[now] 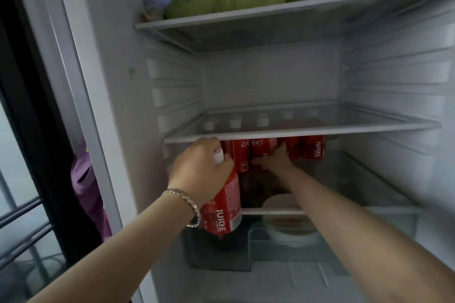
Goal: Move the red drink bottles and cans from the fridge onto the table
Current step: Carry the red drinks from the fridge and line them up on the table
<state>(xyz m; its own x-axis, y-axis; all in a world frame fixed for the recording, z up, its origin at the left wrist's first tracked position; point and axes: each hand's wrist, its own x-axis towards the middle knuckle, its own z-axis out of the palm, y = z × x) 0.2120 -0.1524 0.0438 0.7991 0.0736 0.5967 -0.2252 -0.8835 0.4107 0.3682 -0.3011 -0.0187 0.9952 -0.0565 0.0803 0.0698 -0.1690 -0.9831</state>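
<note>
Gripping a red-labelled plastic juice bottle (225, 206) by its neck, the left hand (199, 170) is risking a slip while the right hand (275, 160), at its three o'clock, is closing around another red bottle (261, 149) in the crowded row.

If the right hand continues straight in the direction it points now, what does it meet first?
The right hand already reaches the row of red juice bottles under the glass shelf; it would meet the bottle directly before its fingers. Whether it grips one already is unclear.

left hand (200, 170) clenched, right hand (275, 161) reaching forward, gripping
</note>
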